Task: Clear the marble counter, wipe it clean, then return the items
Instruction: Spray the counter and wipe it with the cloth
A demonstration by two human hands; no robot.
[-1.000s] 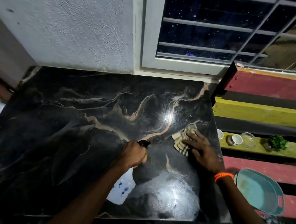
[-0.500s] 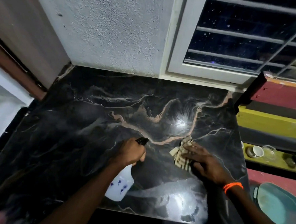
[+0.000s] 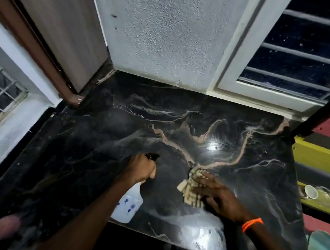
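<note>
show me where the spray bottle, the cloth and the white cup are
spray bottle (image 3: 128, 208), head view, on its white body below the left hand.
cloth (image 3: 189, 193), head view, on the checked part left of the fingers.
white cup (image 3: 311, 192), head view, on its rim.

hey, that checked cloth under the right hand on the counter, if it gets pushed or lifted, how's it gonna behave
The checked cloth looks bunched and wrinkled under the right hand, so it is probably floppy and would droop if lifted. It seems thin, so likely light. The marble counter looks glossy with wet-looking streaks, so the cloth should slide easily when pushed, perhaps bunching further.
</note>
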